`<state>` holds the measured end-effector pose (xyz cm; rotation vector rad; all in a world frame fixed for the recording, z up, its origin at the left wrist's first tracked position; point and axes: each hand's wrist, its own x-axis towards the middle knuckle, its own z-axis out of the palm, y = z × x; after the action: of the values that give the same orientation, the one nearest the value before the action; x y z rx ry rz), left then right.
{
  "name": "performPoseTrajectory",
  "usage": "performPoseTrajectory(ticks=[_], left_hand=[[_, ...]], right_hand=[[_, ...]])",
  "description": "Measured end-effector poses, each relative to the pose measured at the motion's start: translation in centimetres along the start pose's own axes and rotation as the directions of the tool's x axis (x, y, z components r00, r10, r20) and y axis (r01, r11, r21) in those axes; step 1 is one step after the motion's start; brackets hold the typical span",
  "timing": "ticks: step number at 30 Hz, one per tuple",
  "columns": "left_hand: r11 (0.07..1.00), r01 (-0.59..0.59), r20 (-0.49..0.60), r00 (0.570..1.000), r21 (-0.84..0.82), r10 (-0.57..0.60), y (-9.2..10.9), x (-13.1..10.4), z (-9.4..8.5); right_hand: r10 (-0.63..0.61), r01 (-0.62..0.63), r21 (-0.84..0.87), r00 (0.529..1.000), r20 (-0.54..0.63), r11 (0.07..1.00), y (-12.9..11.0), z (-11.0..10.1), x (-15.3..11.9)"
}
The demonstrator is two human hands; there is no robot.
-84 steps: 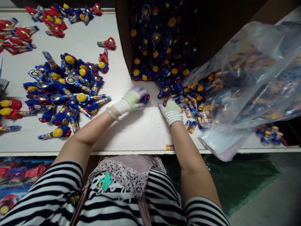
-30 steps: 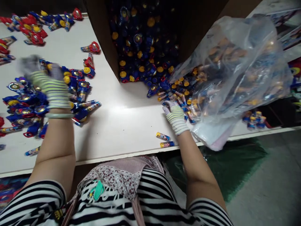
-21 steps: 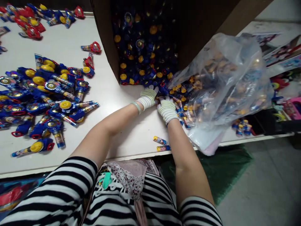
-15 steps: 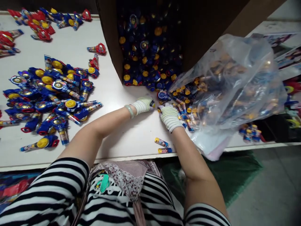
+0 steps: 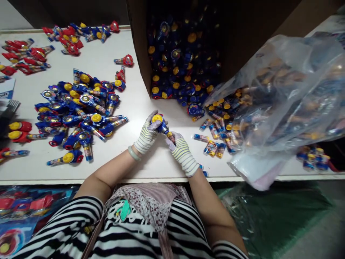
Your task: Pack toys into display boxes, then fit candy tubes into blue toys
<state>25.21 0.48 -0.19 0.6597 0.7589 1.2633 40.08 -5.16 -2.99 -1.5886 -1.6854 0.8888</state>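
Note:
In front of me, my gloved left hand point(image 5: 148, 136) is closed around the blue head of a toy point(image 5: 160, 121) with a round yellow disc. My right hand point(image 5: 182, 151), in a striped glove too, grips a small printed tube point(image 5: 170, 137) at the toy's lower end. Tube and head are in line and touching; whether they are fully joined I cannot tell. Several loose tubes with yellow caps point(image 5: 212, 148) lie right of my right hand. One blue toy head point(image 5: 194, 109) rests on the table by the box opening.
A cardboard box point(image 5: 140, 54) on its side holds many blue toy heads. A clear plastic bag point(image 5: 272, 118) of tubes lies at right. Blue toys with tubes point(image 5: 81, 111) are heaped at left, red ones point(image 5: 37, 54) behind. The white table's front edge point(image 5: 107, 181) is near my body.
My left hand has taken up a blue toy head, and both hands have come nearer to me. My right hand now holds a tube against it. The view has shifted left.

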Motion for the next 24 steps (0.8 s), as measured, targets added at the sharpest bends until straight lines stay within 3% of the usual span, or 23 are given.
performPoseTrajectory(ticks=[4, 8, 11, 13, 15, 18, 19, 22, 24], left_hand=[[0.994, -0.096, 0.017, 0.995, 0.054, 0.095, -0.2, -0.2, -0.3], [0.978, -0.129, 0.032, 0.992, 0.163, 0.126, -0.2, -0.4, -0.7], [0.942, -0.162, 0.039, 0.987, 0.295, 0.158, 0.0, -0.7, -0.9], [0.914, -0.18, 0.073, 0.984, 0.363, 0.165, 0.4, -1.0, -1.1], [0.915, -0.161, 0.15, 0.982, 0.369, 0.112, 1.0, -1.1, -1.2], [0.921, -0.117, 0.251, 0.968, 0.371, 0.022, 1.5, -0.9, -1.3], [0.913, -0.117, 0.241, 0.97, 0.392, 0.021, 1.6, -0.9, -1.3], [0.892, -0.127, 0.097, 0.991, 0.435, 0.094, 1.4, -0.9, -0.9], [0.912, -0.126, 0.054, 0.992, 0.39, 0.114, 1.4, -0.9, -0.5]], right_hand=[[-0.064, 0.069, -0.095, 0.996, 0.055, 0.993, -1.2, -1.0, -0.2], [-0.017, 0.027, -0.232, 0.999, 0.043, 0.972, -2.2, -1.9, -0.7], [0.0, 0.01, -0.234, 0.999, 0.041, 0.972, -2.5, -1.7, -0.7], [0.04, -0.033, -0.088, 0.997, 0.069, 0.996, -2.4, -1.2, -0.7], [0.124, -0.164, 0.202, 0.972, 0.2, 0.966, -2.1, -0.5, -0.8], [0.174, -0.418, 0.526, 0.876, 0.45, 0.741, -1.6, 0.5, -0.7], [0.194, -0.444, 0.547, 0.869, 0.454, 0.71, -1.4, 0.6, -0.6], [0.265, -0.347, 0.49, 0.936, 0.23, 0.8, -1.5, 0.4, -0.5], [0.266, -0.313, 0.484, 0.95, 0.165, 0.817, -1.6, 0.2, -0.6]])
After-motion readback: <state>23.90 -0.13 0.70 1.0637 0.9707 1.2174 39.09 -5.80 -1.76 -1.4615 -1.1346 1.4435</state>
